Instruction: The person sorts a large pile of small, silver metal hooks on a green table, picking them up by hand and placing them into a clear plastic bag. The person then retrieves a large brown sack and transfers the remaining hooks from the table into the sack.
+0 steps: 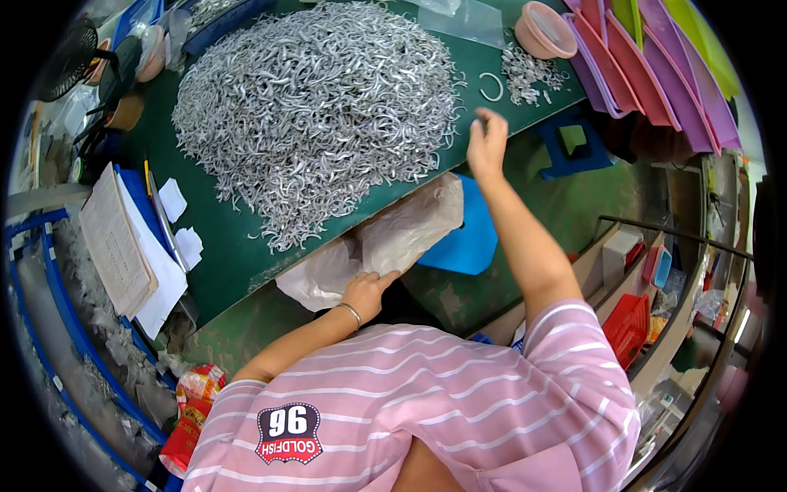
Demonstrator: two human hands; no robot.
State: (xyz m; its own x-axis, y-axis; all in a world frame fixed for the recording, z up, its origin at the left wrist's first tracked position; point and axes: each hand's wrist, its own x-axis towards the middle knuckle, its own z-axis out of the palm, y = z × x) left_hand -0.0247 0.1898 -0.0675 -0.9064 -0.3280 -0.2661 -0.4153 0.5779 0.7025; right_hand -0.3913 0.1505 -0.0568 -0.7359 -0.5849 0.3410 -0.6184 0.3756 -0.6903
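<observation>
A big heap of small, curved silver-grey pieces (320,107) covers the middle of the green table (238,279). Between my body and the table edge lies a whitish, crinkled plastic bag (410,225). My left hand (366,295) is closed on the bag's near edge, its index finger along the rim. Over the table's front edge, right of the heap, my right hand (488,143) is raised with fingers loosely bent and apart, nothing visible in it. Just beyond it lies a pale curved, ring-like piece (491,87).
A small pile of pale bits (529,74) lies by a pink tub (545,31). Coloured plastic trays (648,66) stand at right. Blue stools (463,238) are below the table edge. Papers (123,238) lie at left; shelving (648,295) stands at right.
</observation>
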